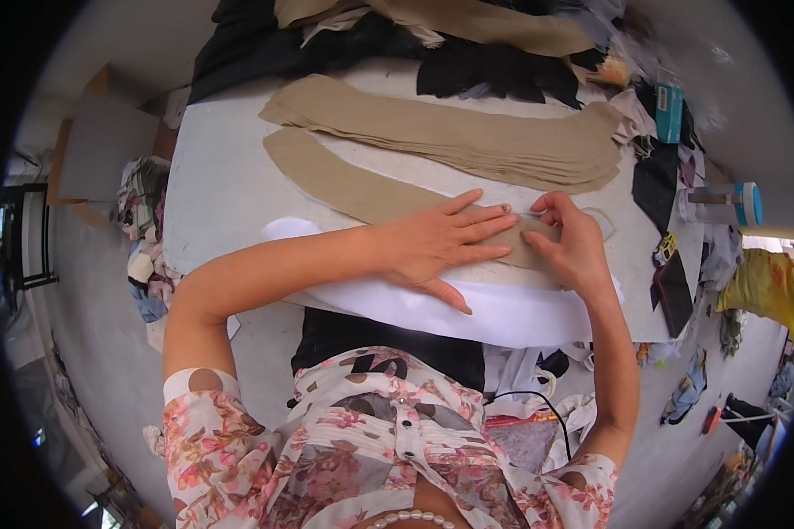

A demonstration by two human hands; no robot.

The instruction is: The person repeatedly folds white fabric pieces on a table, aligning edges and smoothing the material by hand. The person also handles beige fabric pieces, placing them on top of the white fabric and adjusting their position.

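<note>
A long, curved tan fabric piece (326, 172) lies on the table, with a white edge showing along its upper side. My left hand (441, 234) is spread flat across it, fingers pointing right. Near the piece's right end, my right hand (573, 242) rests with fingers bent, thumb and fingertips apart over the cloth. No fabric is visibly lifted between them. Closer to me lies a curved white fabric-like piece (468, 313), partly under my left hand and forearm. Beyond the single tan piece sits a layered stack of similarly shaped tan pieces (450, 132).
The pale table (212, 194) bears dark cloth (494, 75) and more tan fabric (494, 26) at its far side. Along the right edge are a phone (672, 295), a teal box (668, 110) and a clear container with a blue lid (748, 204). Cloth scraps (141, 207) pile up at left.
</note>
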